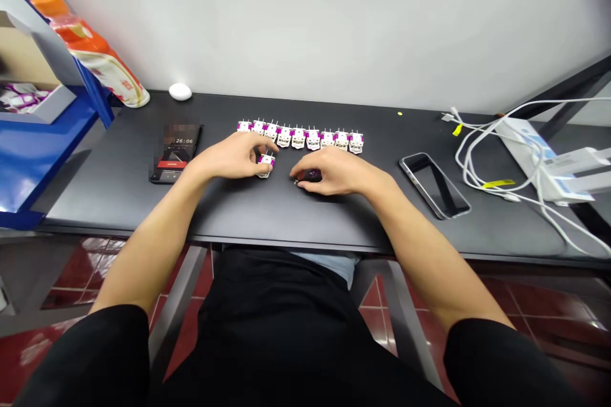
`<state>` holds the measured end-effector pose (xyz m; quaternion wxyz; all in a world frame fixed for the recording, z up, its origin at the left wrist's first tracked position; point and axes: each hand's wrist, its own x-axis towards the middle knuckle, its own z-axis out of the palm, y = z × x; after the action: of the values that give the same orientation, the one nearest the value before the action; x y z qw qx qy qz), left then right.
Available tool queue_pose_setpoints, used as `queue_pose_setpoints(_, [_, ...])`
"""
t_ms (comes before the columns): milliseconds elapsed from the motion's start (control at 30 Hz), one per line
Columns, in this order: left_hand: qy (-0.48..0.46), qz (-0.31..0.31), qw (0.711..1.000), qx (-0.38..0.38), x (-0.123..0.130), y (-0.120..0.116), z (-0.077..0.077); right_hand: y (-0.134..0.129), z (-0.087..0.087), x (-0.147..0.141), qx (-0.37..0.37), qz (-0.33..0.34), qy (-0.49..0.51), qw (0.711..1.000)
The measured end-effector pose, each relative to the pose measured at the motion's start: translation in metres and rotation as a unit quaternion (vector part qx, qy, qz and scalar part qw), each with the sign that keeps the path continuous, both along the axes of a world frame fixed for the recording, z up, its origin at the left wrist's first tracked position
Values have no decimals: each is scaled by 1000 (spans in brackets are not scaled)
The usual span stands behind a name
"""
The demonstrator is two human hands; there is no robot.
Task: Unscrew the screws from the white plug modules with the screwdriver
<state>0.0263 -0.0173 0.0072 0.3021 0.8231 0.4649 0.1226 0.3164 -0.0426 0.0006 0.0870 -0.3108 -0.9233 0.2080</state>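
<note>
My left hand (237, 156) has its thumb and fingers closed around a small white-and-purple part with thin metal pins (266, 164), held at the tabletop. To its right, my right hand (329, 172) is curled, thumb and fingertips together near the table surface. A small dark and shiny bit shows at those fingertips, too small and too covered to name. Just beyond both hands, several similar white-and-purple parts (298, 137) stand in a row, pins pointing up. My left fingers overlap the row's near left side in the view.
A phone with a lit screen (177, 154) lies left; another phone (434, 184) lies right. White cables (470, 159) tangle beside a white box (539, 152). An orange bottle (100, 57) and a white oval object (180, 91) stand back left, near an open box (45, 105) on a blue shelf.
</note>
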Motion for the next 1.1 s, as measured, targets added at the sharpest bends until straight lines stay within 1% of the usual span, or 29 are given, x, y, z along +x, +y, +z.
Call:
queue_pose_setpoints(100, [9,-18,1000,7,-2,0,0,0,-2,-2,6,18,-3,1000])
queue_pose_setpoints(200, [29,-35,998,35,-1,-1,-1,-1,-4,-7,23,26,-28,999])
queue_pose_setpoints(333, [87,-15,994,64,-3,-10,1,-5,-4,-16,59,21,-69,996])
queue_pose_setpoints(433, [127,41,989,68,-14,-20,5,-7,-3,-24,70,33,-78,994])
queue_pose_setpoints(533, [201,125,969,67,-33,-23,7,-4,-2,-35,74,42,-87,993])
queue_pose_setpoints(600, [232,191,948,101,-44,-17,6,2,-1,-46,79,44,-94,991])
queue_pose_setpoints(633, [233,213,941,119,-48,-12,4,5,0,-52,87,41,-98,991])
queue_pose_setpoints(700, [233,241,935,115,-52,-1,2,12,1,-67,86,47,-107,989])
queue_pose_setpoints(800, [234,249,933,112,-52,17,1,22,3,-90,99,33,-129,986])
queue_pose_setpoints(900, [216,264,934,108,-49,34,0,28,5,-110,108,5,-137,985])
queue_pose_setpoints(1000, [169,272,941,113,-52,46,-3,32,5,-125,104,-18,-134,985])
queue_pose_setpoints(1100, [116,280,947,106,-59,53,-8,35,4,-136,104,-31,-133,985])
